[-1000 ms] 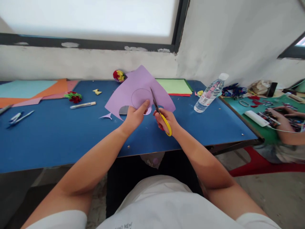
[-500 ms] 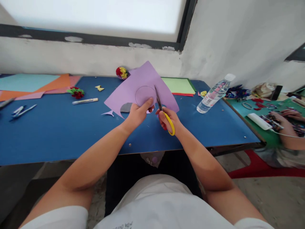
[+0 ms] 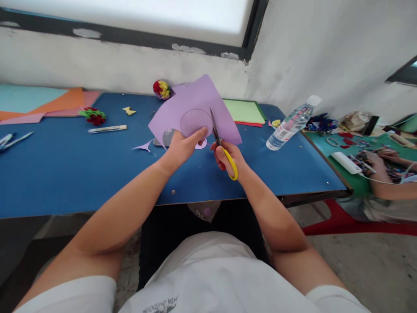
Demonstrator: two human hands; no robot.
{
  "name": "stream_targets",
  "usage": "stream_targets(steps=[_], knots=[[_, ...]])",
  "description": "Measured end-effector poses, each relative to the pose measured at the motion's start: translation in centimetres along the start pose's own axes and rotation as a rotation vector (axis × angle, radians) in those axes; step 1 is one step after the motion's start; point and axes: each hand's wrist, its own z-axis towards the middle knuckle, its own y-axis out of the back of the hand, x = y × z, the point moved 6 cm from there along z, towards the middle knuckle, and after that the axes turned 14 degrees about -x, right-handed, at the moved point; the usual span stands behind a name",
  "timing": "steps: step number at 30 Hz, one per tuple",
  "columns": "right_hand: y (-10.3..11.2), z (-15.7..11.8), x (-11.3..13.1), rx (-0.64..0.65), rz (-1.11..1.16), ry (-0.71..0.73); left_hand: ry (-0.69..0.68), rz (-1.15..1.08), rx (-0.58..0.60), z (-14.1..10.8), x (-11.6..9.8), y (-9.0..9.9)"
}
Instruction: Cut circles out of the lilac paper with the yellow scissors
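My left hand [image 3: 183, 146] pinches the near edge of a sheet of purple paper [image 3: 198, 98], thumb on top. A drawn circle [image 3: 195, 121] shows on the sheet just above that thumb. In my right hand [image 3: 230, 156] is a pair of scissors [image 3: 232, 163] with yellow handles, fingers wrapped round them. The dark blades point up and away and lie over the paper at the circle's right side. Part of a dark, flat object shows under the sheet's left side. A purple paper scrap [image 3: 143, 147] lies left of my left hand.
A pen [image 3: 107, 129], a red-and-green fuzzy flower [image 3: 93, 116] and coloured sheets [image 3: 29, 100] lie left. A red-and-yellow fuzzy ball [image 3: 162, 89] sits by the wall. Light green paper [image 3: 244, 111] and a water bottle [image 3: 289, 126] stand right. Another person's hands [image 3: 379, 161] are at a green table.
The view has shifted slightly, moving the table's things up and left in the picture. The purple sheet has turned a little, and both hands keep their hold.
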Motion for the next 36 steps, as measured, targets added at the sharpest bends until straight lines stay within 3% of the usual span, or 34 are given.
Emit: stream_targets(steps=[21,36], knots=[[0.1,-0.5,0.9,-0.068,-0.039,-0.034,0.022,-0.029,-0.005,0.1,-0.6,0.0],[0.5,-0.3,1.0,-0.075,-0.039,0.002,-0.032,-0.197,0.021,1.4,1.4,-0.2]])
